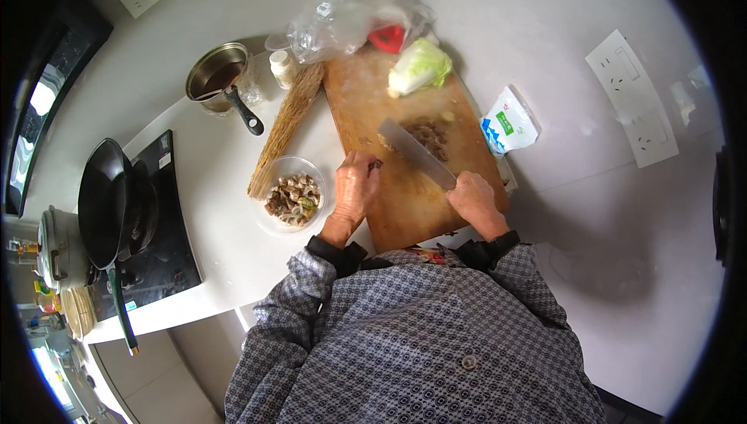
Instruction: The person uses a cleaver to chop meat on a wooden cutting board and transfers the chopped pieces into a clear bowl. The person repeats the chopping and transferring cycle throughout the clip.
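Observation:
My right hand (474,201) grips the handle of a cleaver (419,154), whose broad blade lies slanted over a wooden cutting board (373,214). Beyond the blade is a heap of chopped brown meat (429,137), partly hidden by it. At the board's left edge my left hand (356,183) pinches a small dark piece of food (375,164) between thumb and fingers. A clear plastic bowl (261,220) holding diced meat with pale slices stands just left of that hand. Part of a leafy cabbage (420,68) lies at the far end of the board.
A dried-straw brush (289,117) lies left of the board, near a white bottle (283,69) and a saucepan (217,74). Clear plastic bags (332,27) and a red object (387,38) are behind. A white packet (509,120) leans at right. A dark wok (105,202) stands over the cooktop (175,237).

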Demonstrator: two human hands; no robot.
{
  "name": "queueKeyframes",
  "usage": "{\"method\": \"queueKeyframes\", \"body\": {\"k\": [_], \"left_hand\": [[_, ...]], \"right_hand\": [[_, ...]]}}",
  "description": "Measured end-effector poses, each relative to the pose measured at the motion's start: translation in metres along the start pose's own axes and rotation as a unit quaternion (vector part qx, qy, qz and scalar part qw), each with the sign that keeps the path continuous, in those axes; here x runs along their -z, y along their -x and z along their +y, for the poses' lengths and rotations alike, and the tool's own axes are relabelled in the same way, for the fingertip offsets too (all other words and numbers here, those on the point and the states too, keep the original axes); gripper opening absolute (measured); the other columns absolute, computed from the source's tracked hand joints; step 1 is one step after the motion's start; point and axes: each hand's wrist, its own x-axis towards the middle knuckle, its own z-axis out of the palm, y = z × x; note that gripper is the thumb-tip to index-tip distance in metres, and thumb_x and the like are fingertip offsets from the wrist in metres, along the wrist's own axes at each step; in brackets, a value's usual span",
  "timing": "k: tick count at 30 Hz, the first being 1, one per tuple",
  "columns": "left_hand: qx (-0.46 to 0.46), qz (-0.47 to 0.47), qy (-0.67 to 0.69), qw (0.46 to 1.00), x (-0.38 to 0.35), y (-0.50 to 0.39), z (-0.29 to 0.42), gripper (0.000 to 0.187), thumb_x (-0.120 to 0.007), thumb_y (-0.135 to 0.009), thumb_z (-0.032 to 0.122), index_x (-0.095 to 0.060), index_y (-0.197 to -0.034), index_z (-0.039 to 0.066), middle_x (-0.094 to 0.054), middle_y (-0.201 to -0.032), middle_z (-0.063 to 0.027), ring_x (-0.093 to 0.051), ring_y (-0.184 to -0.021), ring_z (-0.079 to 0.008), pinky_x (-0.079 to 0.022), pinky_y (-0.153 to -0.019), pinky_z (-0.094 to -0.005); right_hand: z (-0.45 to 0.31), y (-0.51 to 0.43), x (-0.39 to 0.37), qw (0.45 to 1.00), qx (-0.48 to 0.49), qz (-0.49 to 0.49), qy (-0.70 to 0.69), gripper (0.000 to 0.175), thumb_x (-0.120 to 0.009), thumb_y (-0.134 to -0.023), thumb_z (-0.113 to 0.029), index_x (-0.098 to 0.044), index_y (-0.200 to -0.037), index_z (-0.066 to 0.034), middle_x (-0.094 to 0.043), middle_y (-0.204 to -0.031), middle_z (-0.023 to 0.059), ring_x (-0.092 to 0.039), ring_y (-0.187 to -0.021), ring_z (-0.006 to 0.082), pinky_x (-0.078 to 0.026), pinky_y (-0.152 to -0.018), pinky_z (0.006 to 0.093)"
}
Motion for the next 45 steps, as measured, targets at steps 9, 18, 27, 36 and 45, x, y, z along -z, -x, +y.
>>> {"method": "queueKeyframes", "body": {"k": [9, 18, 27, 36, 45], "left_hand": [[-0.126, 0.021, 0.017, 0.992, -0.029, 0.009, -0.012, 0.019, -0.065, -0.072, -0.005, -0.064, -0.088, 0.004, -0.062, -0.091, -0.0145, -0.059, -0.085, -0.0344, -0.050, -0.072, -0.0417], [-0.097, -0.002, 0.015, 0.995, -0.029, 0.011, -0.016, 0.018, -0.067, -0.069, -0.006, -0.067, -0.082, 0.005, -0.065, -0.091, -0.0100, -0.061, -0.086, -0.0316, -0.051, -0.073, -0.0388], [-0.154, -0.010, 0.000, 0.988, -0.029, 0.012, -0.015, 0.024, -0.061, -0.064, -0.009, -0.066, -0.085, 0.003, -0.063, -0.094, -0.0105, -0.060, -0.087, -0.0320, -0.052, -0.073, -0.0396], [-0.182, -0.018, -0.036, 0.983, -0.030, 0.012, -0.016, 0.023, -0.059, -0.060, -0.004, -0.061, -0.082, 0.003, -0.055, -0.088, -0.0114, -0.054, -0.083, -0.0321, -0.049, -0.071, -0.0422], [-0.186, -0.025, -0.062, 0.980, -0.030, 0.014, -0.016, 0.014, -0.060, -0.064, 0.002, -0.055, -0.076, 0.003, -0.049, -0.083, -0.0117, -0.053, -0.083, -0.0312, -0.048, -0.072, -0.0420]], "right_hand": [[0.000, 0.000, 0.001, 1.000, -0.016, -0.007, -0.002, 0.022, -0.057, -0.076, -0.016, -0.067, -0.082, 0.0022, -0.067, -0.090, 0.0249, -0.063, -0.090, 0.0439, -0.050, -0.079, 0.0518], [0.003, -0.004, 0.000, 1.000, -0.016, -0.020, -0.007, 0.033, -0.068, -0.073, -0.026, -0.066, -0.081, 0.0057, -0.066, -0.088, 0.0275, -0.063, -0.087, 0.0457, -0.049, -0.075, 0.0520], [0.006, 0.002, 0.002, 0.997, 0.072, -0.008, 0.000, 0.030, -0.066, -0.077, -0.022, -0.064, -0.080, 0.0075, -0.061, -0.076, 0.0301, -0.061, -0.078, 0.0469, -0.047, -0.070, 0.0530], [-0.002, 0.018, 0.028, 0.990, 0.132, -0.043, 0.011, 0.023, -0.062, -0.079, -0.016, -0.063, -0.077, 0.0061, -0.061, -0.072, 0.0278, -0.060, -0.074, 0.0462, -0.046, -0.070, 0.0531], [-0.004, 0.016, 0.033, 0.989, 0.115, -0.090, 0.037, 0.022, -0.058, -0.078, -0.014, -0.061, -0.073, 0.0073, -0.061, -0.073, 0.0284, -0.060, -0.077, 0.0471, -0.046, -0.072, 0.0543]]}}
